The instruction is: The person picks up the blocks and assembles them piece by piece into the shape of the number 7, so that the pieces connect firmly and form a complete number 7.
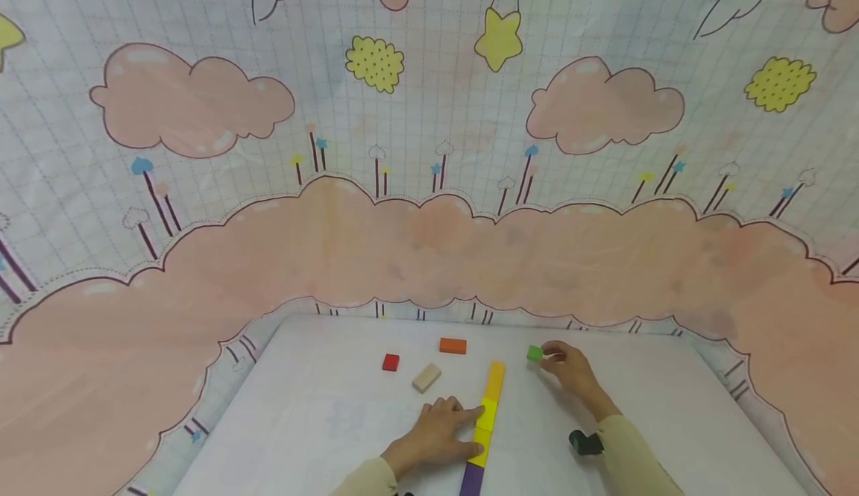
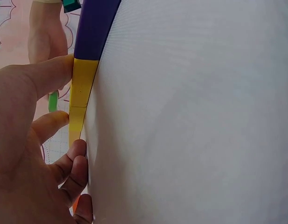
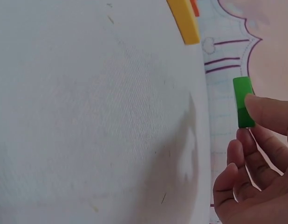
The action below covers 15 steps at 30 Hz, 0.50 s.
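My right hand (image 1: pixel 570 369) pinches a small green block (image 1: pixel 534 353) between thumb and fingers, held above the table in the right wrist view. To its left runs a straight row of blocks lying end to end. At the far end is an orange-yellow block (image 1: pixel 495 380), then two yellow blocks (image 1: pixel 488 415), then a purple block (image 1: pixel 472 479) nearest me. My left hand (image 1: pixel 436 432) rests beside the row, its thumb and index fingertips touching the left side of the yellow blocks. In the left wrist view its other fingers (image 2: pixel 75 175) are bent and hold nothing.
Left of the row's far end lie a red block (image 1: pixel 391 362), an orange block (image 1: pixel 452 346) and a plain wooden block (image 1: pixel 426 378) on the white table (image 1: pixel 302 391). A dark green object (image 1: pixel 586 443) sits by the right sleeve. Behind the table hangs a cloud-patterned sheet (image 1: pixel 429 250).
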Each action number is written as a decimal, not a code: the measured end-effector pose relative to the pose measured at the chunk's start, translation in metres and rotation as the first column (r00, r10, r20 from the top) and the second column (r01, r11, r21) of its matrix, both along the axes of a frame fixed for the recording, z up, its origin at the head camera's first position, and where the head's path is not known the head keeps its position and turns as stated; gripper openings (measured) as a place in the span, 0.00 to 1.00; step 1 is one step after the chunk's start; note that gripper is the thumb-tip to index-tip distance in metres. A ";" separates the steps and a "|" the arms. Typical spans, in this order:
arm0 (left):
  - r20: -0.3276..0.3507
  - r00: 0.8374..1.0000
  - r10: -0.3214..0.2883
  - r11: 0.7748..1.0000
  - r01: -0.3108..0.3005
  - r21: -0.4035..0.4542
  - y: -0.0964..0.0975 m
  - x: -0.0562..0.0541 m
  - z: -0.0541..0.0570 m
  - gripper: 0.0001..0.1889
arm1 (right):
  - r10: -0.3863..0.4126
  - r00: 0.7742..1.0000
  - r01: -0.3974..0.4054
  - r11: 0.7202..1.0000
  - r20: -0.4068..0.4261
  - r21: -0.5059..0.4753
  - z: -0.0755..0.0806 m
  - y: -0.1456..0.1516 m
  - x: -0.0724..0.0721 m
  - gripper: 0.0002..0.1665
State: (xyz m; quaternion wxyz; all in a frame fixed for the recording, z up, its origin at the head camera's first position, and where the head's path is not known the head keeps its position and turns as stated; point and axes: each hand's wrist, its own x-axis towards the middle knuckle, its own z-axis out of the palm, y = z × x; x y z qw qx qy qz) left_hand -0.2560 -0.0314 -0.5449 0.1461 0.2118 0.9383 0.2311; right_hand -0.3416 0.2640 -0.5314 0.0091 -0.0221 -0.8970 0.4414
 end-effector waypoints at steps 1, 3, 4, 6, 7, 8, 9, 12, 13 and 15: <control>0.002 1.000 0.001 1.000 -0.001 -0.001 0.000 -0.001 0.000 0.32 | 0.000 1.000 0.000 1.000 -0.002 0.001 0.000 -0.001 -0.001 0.21; 0.006 1.000 0.002 1.000 -0.002 -0.002 0.000 -0.001 0.000 0.32 | -0.003 1.000 0.003 1.000 -0.005 0.006 0.001 -0.004 -0.002 0.20; 0.007 1.000 0.001 1.000 -0.001 -0.004 0.000 -0.002 0.000 0.32 | -0.005 1.000 0.005 1.000 -0.006 0.007 0.001 -0.005 -0.003 0.20; 0.009 1.000 0.001 1.000 -0.001 -0.005 0.000 -0.002 0.000 0.32 | 0.003 1.000 -0.003 1.000 -0.016 0.011 0.002 -0.008 -0.004 0.20; 0.009 1.000 0.001 1.000 -0.001 -0.007 0.000 -0.002 0.000 0.32 | 0.005 1.000 -0.005 1.000 -0.018 0.010 0.002 -0.009 -0.005 0.20; 0.008 1.000 0.001 1.000 -0.001 -0.008 0.000 -0.003 -0.001 0.32 | 0.007 1.000 -0.007 1.000 -0.018 0.009 0.003 -0.011 -0.005 0.20; 0.010 1.000 0.001 1.000 -0.001 -0.008 0.000 -0.003 -0.001 0.32 | 0.008 1.000 -0.008 1.000 -0.017 0.010 0.003 -0.012 -0.005 0.20; 0.011 1.000 0.001 1.000 -0.001 -0.005 0.000 -0.003 -0.002 0.32 | 0.009 1.000 -0.009 1.000 -0.013 0.012 0.004 -0.017 -0.005 0.20; 0.010 1.000 0.001 1.000 -0.001 -0.005 0.000 -0.003 -0.002 0.32 | 0.006 1.000 -0.006 1.000 -0.010 0.014 0.005 -0.019 -0.005 0.20; 0.012 1.000 0.004 1.000 -0.003 -0.003 0.000 -0.003 -0.001 0.32 | 0.008 1.000 -0.008 1.000 -0.021 0.025 0.005 -0.023 -0.005 0.20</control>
